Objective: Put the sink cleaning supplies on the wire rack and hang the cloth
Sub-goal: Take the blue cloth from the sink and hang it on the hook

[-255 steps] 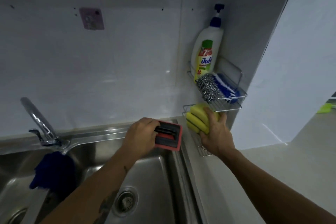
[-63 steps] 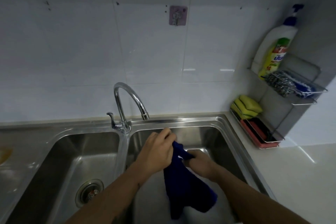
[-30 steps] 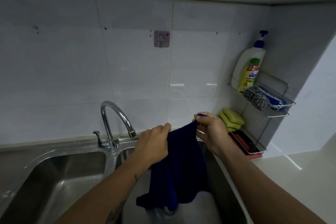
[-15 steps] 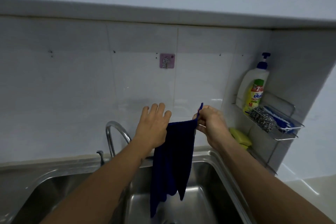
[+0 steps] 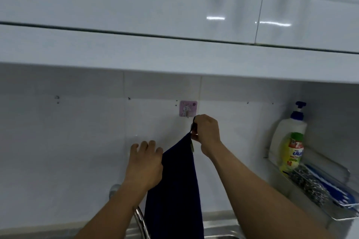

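A dark blue cloth [image 5: 174, 190] hangs down in front of the white tiled wall. My right hand [image 5: 206, 132] pinches its top corner loop, just below and right of a pink adhesive wall hook [image 5: 187, 108]. My left hand [image 5: 144, 165] holds the cloth's left edge lower down, fingers partly spread. At the right, the wire rack [image 5: 334, 213] carries a soap bottle [image 5: 290, 141], a steel scourer [image 5: 308, 186] and a blue brush [image 5: 334, 190].
White wall cabinets [image 5: 174, 6] overhang the wall above the hook. The faucet [image 5: 139, 217] rises behind my left forearm, and the steel sink rim [image 5: 219, 225] shows along the bottom edge.
Both hands have raised the cloth toward the pink hook. The right hand now sits right beside the hook. The view has tilted up, showing the cabinets.
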### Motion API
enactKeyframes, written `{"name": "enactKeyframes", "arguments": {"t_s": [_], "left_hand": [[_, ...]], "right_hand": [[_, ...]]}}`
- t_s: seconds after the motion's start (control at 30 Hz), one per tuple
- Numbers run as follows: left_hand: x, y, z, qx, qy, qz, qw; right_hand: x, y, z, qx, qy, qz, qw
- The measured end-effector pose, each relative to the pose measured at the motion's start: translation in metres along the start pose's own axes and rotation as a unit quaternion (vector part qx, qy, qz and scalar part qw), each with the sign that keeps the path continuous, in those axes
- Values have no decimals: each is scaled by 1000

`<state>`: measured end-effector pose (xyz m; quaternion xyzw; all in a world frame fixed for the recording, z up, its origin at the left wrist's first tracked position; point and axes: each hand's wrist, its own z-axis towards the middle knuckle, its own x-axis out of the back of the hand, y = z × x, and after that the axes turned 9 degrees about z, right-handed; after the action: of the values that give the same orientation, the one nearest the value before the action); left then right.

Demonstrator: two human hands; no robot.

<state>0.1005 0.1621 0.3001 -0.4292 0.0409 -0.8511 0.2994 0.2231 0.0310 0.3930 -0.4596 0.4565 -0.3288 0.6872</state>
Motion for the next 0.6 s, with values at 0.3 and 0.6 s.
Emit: {"name": "enactKeyframes", "arguments": {"t_s": [0.3,0.6], "left_hand": [[-26,-15,23,13,-1,-10,1000],[-39,-4,15,9,-35,-7,999]], "right_hand": [[-17,13,56,48,54,-125,990],[-9,42,50,143,55,-301,941]]}}
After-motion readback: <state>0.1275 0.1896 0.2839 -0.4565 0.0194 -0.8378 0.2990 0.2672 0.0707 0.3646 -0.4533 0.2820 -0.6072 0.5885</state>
